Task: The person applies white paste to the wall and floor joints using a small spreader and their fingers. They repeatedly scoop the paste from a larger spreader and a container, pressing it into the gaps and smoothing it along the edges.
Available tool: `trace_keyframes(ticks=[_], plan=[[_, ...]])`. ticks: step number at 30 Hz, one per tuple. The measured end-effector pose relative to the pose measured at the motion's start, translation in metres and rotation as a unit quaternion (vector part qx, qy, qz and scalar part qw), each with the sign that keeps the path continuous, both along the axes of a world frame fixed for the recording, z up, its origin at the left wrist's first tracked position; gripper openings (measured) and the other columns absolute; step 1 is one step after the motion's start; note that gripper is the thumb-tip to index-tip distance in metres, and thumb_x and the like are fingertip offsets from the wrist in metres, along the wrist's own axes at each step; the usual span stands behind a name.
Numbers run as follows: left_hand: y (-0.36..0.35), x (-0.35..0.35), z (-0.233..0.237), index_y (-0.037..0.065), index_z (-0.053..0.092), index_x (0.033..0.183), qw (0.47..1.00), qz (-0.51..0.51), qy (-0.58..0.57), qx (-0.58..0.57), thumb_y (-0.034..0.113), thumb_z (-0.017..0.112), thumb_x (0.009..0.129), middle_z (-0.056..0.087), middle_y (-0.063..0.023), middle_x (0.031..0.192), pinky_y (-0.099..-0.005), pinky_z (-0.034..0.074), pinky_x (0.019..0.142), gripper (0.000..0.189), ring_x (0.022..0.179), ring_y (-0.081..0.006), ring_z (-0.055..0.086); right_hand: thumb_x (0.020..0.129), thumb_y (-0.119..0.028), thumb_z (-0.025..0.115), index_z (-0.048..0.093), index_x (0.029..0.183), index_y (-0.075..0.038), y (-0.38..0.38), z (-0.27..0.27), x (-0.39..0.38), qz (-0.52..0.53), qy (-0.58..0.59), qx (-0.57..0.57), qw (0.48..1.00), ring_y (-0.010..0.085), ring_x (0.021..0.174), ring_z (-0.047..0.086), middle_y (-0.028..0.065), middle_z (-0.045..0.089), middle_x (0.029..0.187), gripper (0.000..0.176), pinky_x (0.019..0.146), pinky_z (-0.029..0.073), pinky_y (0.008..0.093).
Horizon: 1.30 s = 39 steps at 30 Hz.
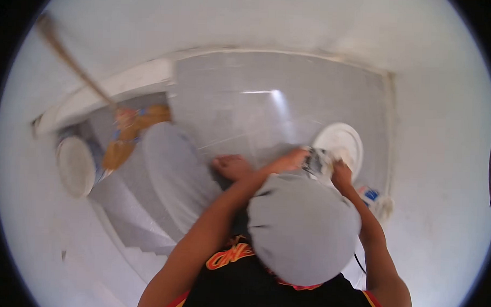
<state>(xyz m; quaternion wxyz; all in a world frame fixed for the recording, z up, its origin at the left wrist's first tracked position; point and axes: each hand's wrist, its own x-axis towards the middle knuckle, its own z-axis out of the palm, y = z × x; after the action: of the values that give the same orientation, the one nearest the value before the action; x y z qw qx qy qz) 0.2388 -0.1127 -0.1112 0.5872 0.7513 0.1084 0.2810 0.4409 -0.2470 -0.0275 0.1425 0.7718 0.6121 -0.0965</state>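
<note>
My left hand [294, 159] is closed on the left side of a small black-and-white object [316, 162], whose kind is too blurred to tell. Close by on the right, my right hand [341, 174] has its fingers curled together. Something whitish shows at its fingertips, but I cannot make out what. Just beyond both hands lies a round white lid-like disc [352, 140] on the grey floor. The grey cap [305, 228] fills the view right below the hands and covers part of the forearms.
A bare foot [233, 166] rests on the tiled floor [220, 93]. Steps [130, 214] descend at left, with a white bucket [76, 166], brown-and-blue material [127, 141] and a wooden pole [70, 58]. A white-and-blue package [369, 196] stands by the right wall [440, 160].
</note>
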Motion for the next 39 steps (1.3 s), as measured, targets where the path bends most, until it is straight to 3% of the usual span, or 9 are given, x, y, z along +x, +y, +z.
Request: trace_keyframes(ticks=[2,6,9,10,12,16,23,31,39], plan=[[-0.006,-0.001,0.008,0.0,0.055,0.092,0.997,0.071,-0.028,0.012,0.018,0.048,0.076,0.058,-0.0159,0.093,-0.0373,0.043,0.074,0.026,0.081,-0.026,0.055,0.065,-0.007,0.051,0.059,0.074,-0.003,0.01,0.03,-0.012,0.064,0.019,-0.144,0.987,0.031,0.073,0.056,0.0157,0.055,0.081,0.013,0.061,0.048,0.0417],[0.013,0.018,0.024,-0.003,0.057,0.079,0.858,0.073,0.054,-0.506,0.018,0.05,0.07,0.06,-0.0174,0.082,-0.0376,0.043,0.066,0.024,0.071,-0.0227,0.054,0.07,-0.01,0.052,0.06,0.072,-0.002,0.018,0.063,0.001,-0.038,0.147,-0.072,0.986,0.0366,0.07,0.059,0.0201,0.06,0.076,0.011,0.064,0.047,0.0438],[0.068,0.013,-0.008,-0.003,0.055,0.076,0.961,0.098,0.117,-0.232,0.018,0.05,0.071,0.059,-0.014,0.077,-0.0395,0.044,0.055,0.022,0.062,-0.0229,0.054,0.073,-0.008,0.054,0.059,0.081,0.002,0.056,0.076,-0.014,-0.114,0.123,0.103,0.98,0.037,0.073,0.059,0.0211,0.059,0.075,0.014,0.065,0.047,0.0391],[0.084,0.0,0.029,-0.002,0.054,0.077,0.842,0.158,0.067,-0.512,0.017,0.05,0.071,0.057,-0.0128,0.074,-0.0391,0.045,0.047,0.02,0.056,-0.0232,0.053,0.074,-0.007,0.054,0.058,0.084,0.003,0.077,0.081,-0.023,-0.111,0.192,0.2,0.954,0.0363,0.072,0.059,0.0204,0.059,0.075,0.015,0.065,0.047,0.0373],[0.117,-0.036,0.082,0.003,0.05,0.095,0.778,0.2,0.016,-0.595,0.016,0.047,0.076,0.054,-0.0098,0.085,-0.0422,0.05,0.06,0.023,0.072,-0.0245,0.056,0.076,-0.004,0.054,0.057,0.092,0.004,0.125,0.121,-0.072,-0.13,0.315,0.262,0.903,0.0324,0.074,0.059,0.0182,0.059,0.084,0.018,0.067,0.047,0.0345],[0.143,-0.101,0.145,0.005,0.048,0.1,0.728,0.225,-0.043,-0.646,0.016,0.045,0.08,0.054,-0.0073,0.094,-0.0418,0.051,0.067,0.023,0.082,-0.0234,0.056,0.075,0.003,0.053,0.056,0.104,-0.001,0.193,0.145,-0.132,0.196,0.268,0.395,0.856,0.0263,0.084,0.058,0.0146,0.052,0.109,0.03,0.067,0.049,0.0303],[0.126,-0.173,0.145,0.007,0.052,0.095,0.65,0.341,-0.174,-0.656,0.015,0.046,0.079,0.056,-0.0055,0.087,-0.0394,0.05,0.063,0.018,0.076,-0.0185,0.057,0.057,0.0,0.057,0.055,0.111,-0.015,0.23,0.122,-0.172,0.399,0.158,0.269,0.862,0.0219,0.086,0.054,0.0051,0.052,0.111,0.056,0.054,0.051,0.0294],[0.149,-0.237,0.162,0.008,0.05,0.097,0.739,0.441,-0.116,-0.496,0.015,0.045,0.081,0.054,-0.003,0.08,-0.0354,0.05,0.043,0.018,0.059,-0.0134,0.054,0.055,0.001,0.057,0.059,0.103,-0.014,0.28,0.158,-0.202,0.427,0.175,0.284,0.84,0.0247,0.088,0.052,0.0029,0.057,0.1,0.05,0.063,0.049,0.0337],[0.157,-0.261,0.12,0.005,0.051,0.099,0.74,0.543,-0.144,-0.369,0.012,0.044,0.082,0.053,-0.0029,0.084,-0.0257,0.047,0.06,0.019,0.072,-0.0116,0.054,0.052,0.006,0.058,0.06,0.093,-0.011,0.313,0.141,-0.249,0.562,0.216,0.271,0.751,0.0254,0.088,0.051,0.0024,0.058,0.098,0.044,0.072,0.046,0.0347]])
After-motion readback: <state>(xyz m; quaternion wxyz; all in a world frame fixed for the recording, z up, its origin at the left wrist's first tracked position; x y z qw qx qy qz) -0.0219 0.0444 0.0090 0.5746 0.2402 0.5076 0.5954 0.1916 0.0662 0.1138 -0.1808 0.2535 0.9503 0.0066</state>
